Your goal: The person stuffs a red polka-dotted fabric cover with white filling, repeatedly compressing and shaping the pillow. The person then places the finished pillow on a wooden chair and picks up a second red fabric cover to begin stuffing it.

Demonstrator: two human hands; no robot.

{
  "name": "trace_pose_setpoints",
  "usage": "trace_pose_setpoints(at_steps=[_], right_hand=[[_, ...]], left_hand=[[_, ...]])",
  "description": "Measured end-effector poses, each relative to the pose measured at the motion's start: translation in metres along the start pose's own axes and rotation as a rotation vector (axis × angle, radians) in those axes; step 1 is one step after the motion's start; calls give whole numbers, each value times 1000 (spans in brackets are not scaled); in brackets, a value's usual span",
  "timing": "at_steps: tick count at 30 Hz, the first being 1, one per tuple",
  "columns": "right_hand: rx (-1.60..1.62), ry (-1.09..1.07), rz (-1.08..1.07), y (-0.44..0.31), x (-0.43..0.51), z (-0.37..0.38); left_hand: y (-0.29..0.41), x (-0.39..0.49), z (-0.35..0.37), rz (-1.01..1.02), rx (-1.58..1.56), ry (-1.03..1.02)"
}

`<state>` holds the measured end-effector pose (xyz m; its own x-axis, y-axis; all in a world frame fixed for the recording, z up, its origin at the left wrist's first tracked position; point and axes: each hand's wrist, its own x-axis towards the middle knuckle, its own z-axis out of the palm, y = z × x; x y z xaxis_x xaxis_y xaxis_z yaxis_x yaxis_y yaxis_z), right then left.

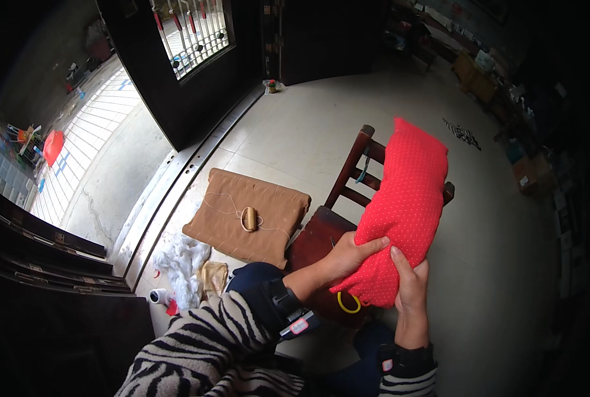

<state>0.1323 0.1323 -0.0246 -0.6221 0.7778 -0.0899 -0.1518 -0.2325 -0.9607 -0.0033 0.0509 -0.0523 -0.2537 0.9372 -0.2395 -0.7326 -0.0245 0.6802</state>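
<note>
Both my hands grip the lower part of a red stuffed cloth cushion (411, 188) with small white dots, held over a dark wooden chair (320, 238). My left hand (347, 253) is on its left side, thumb on top. My right hand (411, 280) holds the right side, its thumb close to the other thumb. The cloth is bunched between and below them. Yellow scissor-like handle loop (348, 303) shows on the chair seat, partly under the cushion. Left of the chair lies a brown cloth-covered pad (245, 198), with a spool (249, 219) and loose pale cord on it.
White stuffing or plastic (183, 268) lies near the door track, beside a beige cloth (214, 278) and a white roll (159, 296). A dark door (191, 99) stands at the upper left. A cardboard box (533, 173) is at the right, and a patterned cloth (461, 133) lies on the tiles.
</note>
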Motion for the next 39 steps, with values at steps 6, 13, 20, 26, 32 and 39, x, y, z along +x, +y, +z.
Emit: trace_pose_setpoints(at_steps=[6, 13, 20, 26, 32, 39], right_hand=[[-49, -12, -10, -3, 1, -6], [-19, -31, -16, -3, 1, -1], [-12, 6, -14, -4, 3, -1], [-32, -15, 0, -9, 3, -3], [-22, -15, 23, -16, 2, -5], [-61, -38, -51, -8, 3, -3]], left_hand=[[2, 1, -5, 109, 91, -69], [0, 1, -2, 28, -29, -66], [2, 0, 1, 9, 1, -43], [3, 0, -4, 63, 42, -89], [5, -3, 0, 61, 139, -173], [7, -4, 6, 35, 19, -117]])
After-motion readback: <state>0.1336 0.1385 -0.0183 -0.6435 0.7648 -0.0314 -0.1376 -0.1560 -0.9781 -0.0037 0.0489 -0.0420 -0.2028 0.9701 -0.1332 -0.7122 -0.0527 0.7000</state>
